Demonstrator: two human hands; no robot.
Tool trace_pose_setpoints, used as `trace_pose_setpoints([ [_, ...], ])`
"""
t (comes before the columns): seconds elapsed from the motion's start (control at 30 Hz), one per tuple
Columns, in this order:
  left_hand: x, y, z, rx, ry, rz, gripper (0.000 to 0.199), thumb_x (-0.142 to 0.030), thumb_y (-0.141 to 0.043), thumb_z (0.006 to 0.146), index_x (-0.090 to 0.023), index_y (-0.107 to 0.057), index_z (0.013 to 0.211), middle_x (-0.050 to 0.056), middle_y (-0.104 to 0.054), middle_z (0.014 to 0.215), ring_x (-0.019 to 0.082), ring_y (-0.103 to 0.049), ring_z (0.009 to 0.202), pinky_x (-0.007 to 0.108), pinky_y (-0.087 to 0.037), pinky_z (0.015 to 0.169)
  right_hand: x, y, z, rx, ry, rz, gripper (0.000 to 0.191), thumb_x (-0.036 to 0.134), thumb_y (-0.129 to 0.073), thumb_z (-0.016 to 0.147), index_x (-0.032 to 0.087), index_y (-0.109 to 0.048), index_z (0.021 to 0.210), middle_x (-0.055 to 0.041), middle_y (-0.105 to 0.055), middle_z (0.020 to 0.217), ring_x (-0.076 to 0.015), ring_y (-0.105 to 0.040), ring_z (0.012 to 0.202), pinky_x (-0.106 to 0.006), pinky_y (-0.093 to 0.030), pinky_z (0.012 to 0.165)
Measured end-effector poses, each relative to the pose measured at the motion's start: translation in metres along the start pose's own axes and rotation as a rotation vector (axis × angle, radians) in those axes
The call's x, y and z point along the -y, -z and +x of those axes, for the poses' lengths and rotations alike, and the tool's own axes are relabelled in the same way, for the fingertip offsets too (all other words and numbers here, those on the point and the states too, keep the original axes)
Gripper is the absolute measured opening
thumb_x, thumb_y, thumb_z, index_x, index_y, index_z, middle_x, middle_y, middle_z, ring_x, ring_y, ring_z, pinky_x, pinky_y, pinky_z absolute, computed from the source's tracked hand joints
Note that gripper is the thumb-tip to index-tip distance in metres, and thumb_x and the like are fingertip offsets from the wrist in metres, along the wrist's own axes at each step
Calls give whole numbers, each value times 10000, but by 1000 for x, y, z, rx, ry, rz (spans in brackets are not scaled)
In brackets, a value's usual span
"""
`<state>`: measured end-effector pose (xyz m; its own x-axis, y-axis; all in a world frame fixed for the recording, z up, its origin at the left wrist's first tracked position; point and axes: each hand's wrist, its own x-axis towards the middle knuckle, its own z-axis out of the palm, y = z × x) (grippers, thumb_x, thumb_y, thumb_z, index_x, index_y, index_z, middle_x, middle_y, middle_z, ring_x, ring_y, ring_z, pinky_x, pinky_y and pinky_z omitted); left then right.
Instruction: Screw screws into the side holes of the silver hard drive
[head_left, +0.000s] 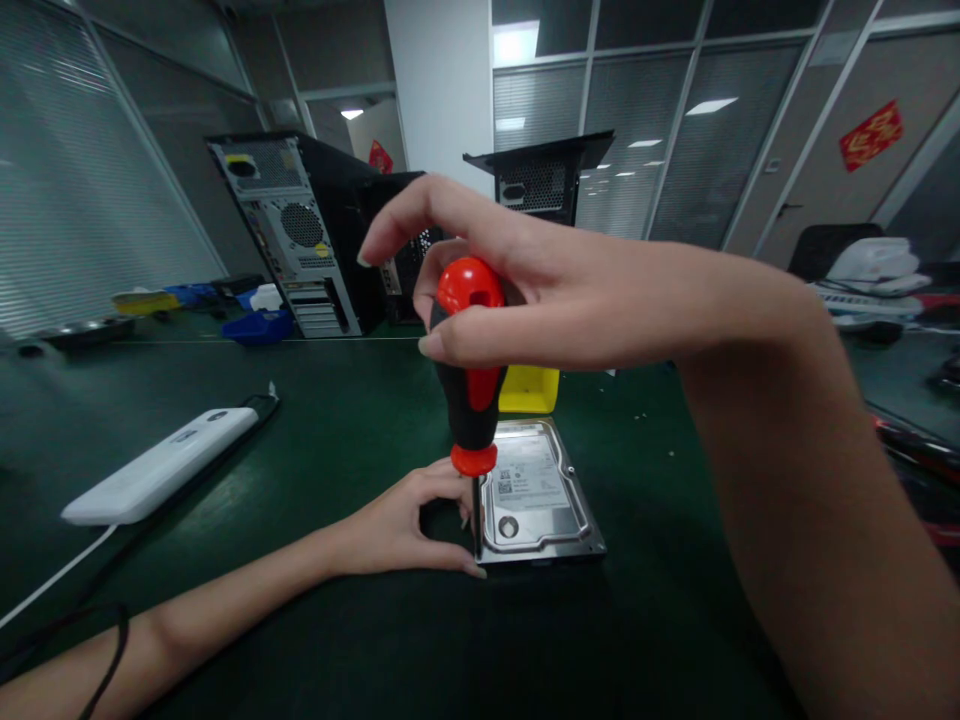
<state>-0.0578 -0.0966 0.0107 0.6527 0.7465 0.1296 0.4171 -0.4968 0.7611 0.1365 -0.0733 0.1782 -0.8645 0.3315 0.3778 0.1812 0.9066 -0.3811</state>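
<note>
Screwdriver [474, 405] in right hand [544, 290], hard drive [534, 490]

The screwdriver [471, 415] is glossy red at the cap and collar, black with a red inlay between. The drive [541, 520] is silver, its whitish label [536, 475] patterned with dark print and a square code. The desk [345, 420] is dark green, the tray [531, 390] yellow, the bin [259, 328] blue, the power strip [169, 465] white. The left case [337, 220] is black with a silver-grey, perforated back; the banner [871, 135] is red with gold characters.
</note>
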Motion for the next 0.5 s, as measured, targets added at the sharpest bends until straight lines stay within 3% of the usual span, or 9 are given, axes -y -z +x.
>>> trace_pose_setpoints([
  [0.1,0,0,0,8,-22,-10,198,-230,-766,689,-159,-612,790,14,-550,893,196,-498,917,309,-410,820,-1,3,-2,25,-27,53,468,377,-484,822,255,-418,1269,81,-492,1252,-114,-539,1044,-101,-478,747],
  [0.23,3,-1,-1,-16,-4,11,233,-249,-786,663,-156,-609,783,17,-544,896,198,-498,901,311,-415,803,-4,7,-4,97,-26,200,522,498,-238,885,225,-327,1322,64,-573,1070,-103,-549,1020,-158,-499,765],
  [0.3,4,-1,-2,-16,10,16,236,-261,-784,662,-156,-609,781,18,-542,893,200,-497,898,312,-418,797,-5,8,-5,140,-9,246,523,501,-209,894,227,-299,1330,63,-587,1009,-103,-549,1024,-186,-507,770],
  [0.5,-1,-1,-1,-23,33,20,230,-250,-788,655,-151,-620,777,25,-544,914,206,-503,909,322,-418,815,-6,2,-1,120,130,173,379,418,-350,895,171,-496,1142,42,-557,1122,-98,-545,1003,-172,-511,808],
])
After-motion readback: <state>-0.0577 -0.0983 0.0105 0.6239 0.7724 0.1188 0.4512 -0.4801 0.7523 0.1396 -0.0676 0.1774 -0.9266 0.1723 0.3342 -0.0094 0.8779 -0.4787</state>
